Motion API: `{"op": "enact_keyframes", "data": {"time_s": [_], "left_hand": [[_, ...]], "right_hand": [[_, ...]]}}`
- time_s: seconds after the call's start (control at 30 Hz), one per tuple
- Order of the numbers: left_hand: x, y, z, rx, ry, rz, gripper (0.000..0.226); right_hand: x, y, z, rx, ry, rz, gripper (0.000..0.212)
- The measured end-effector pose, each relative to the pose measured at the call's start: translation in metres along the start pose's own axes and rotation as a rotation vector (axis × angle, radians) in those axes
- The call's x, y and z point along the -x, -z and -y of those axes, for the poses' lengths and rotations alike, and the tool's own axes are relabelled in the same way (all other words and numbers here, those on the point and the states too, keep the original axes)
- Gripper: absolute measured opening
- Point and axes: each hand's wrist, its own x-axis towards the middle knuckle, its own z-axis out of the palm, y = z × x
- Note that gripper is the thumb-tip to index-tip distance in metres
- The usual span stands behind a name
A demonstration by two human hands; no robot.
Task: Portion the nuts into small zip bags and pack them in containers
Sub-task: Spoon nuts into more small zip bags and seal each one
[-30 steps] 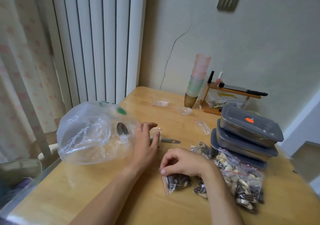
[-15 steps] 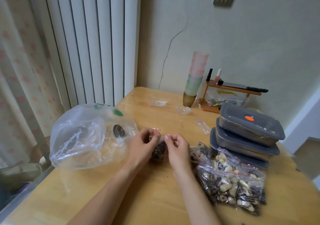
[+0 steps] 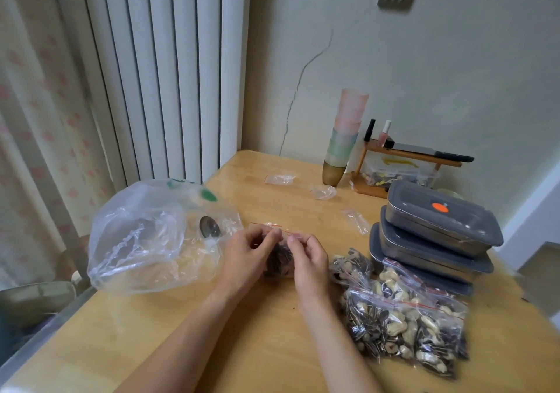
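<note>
Nearest on the desk [image 3: 157, 341], at the person's right, lie filled zip bags of mixed nuts [image 3: 406, 323]. At centre, the left hand [image 3: 247, 256] and right hand [image 3: 309, 254] hold one small zip bag [image 3: 280, 261] of dark nuts between them. The fingers of each hand pinch its top strip from opposite ends. The strip's long axis runs left to right, the bag's body hanging below the fingertips toward the desk. Sealing likely turns on sliding along that axis; both hands are equally near. Left lies a large clear bag [image 3: 142, 241]. Farther right stand three stacked lidded containers [image 3: 436, 235].
</note>
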Motion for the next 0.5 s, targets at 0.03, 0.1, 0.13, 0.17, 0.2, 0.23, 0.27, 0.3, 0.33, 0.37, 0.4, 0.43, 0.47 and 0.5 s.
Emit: {"op": "enact_keyframes", "data": {"time_s": [0.03,0.1,0.13,0.17,0.2,0.23,0.27,0.3,0.33,0.37,0.4,0.43,0.47,0.5], "left_hand": [[-0.0001,-0.0002,-0.0006,0.012,0.0,-0.011,0.028],[0.0001,-0.0003,-0.001,0.018,-0.002,-0.018,0.031],[0.0006,-0.0002,-0.0015,0.018,0.0,-0.011,0.031],[0.0011,-0.0001,-0.0015,0.024,0.006,0.004,0.029],[0.0013,0.0001,-0.0014,0.032,0.01,0.021,0.024],[0.0011,0.0,-0.0004,0.04,0.01,0.034,0.019],[0.0013,0.0001,0.0002,0.046,0.004,0.04,0.016],[0.0009,-0.0001,0.0009,0.054,-0.001,0.041,0.014],[0.0007,-0.0001,0.0017,0.068,0.001,0.041,0.014],[0.0001,-0.0002,0.0024,0.089,0.006,0.04,0.013],[-0.0001,-0.0002,0.0029,0.114,0.014,0.039,0.013],[-0.0003,-0.0002,0.0032,0.139,0.023,0.035,0.013],[-0.0002,-0.0002,0.003,0.159,0.029,0.033,0.014],[-0.0004,-0.0002,0.003,0.17,0.031,0.029,0.014]], "right_hand": [[0.0005,-0.0001,0.0,0.007,0.009,0.009,0.005],[0.002,0.0002,0.0005,-0.002,0.022,0.012,0.007],[0.0026,0.0006,0.001,-0.012,0.025,0.008,0.007],[0.003,0.0013,0.0014,-0.021,0.026,0.002,0.007],[0.0034,0.0021,0.0021,-0.029,0.025,-0.004,0.007],[0.0034,0.0027,0.0028,-0.037,0.024,-0.01,0.007],[0.0035,0.0034,0.0038,-0.049,0.023,-0.016,0.007],[0.0034,0.0039,0.0041,-0.063,0.024,-0.017,0.007],[0.0036,0.0038,0.0047,-0.078,0.025,-0.014,0.007],[0.004,0.0032,0.0054,-0.096,0.022,-0.006,0.007],[0.0045,0.002,0.0059,-0.114,0.017,0.001,0.008],[0.0049,0.0007,0.006,-0.129,0.015,0.004,0.009],[0.0049,-0.0004,0.0057,-0.137,0.014,0.001,0.01],[0.0049,-0.001,0.0054,-0.138,0.015,-0.007,0.011]]}}
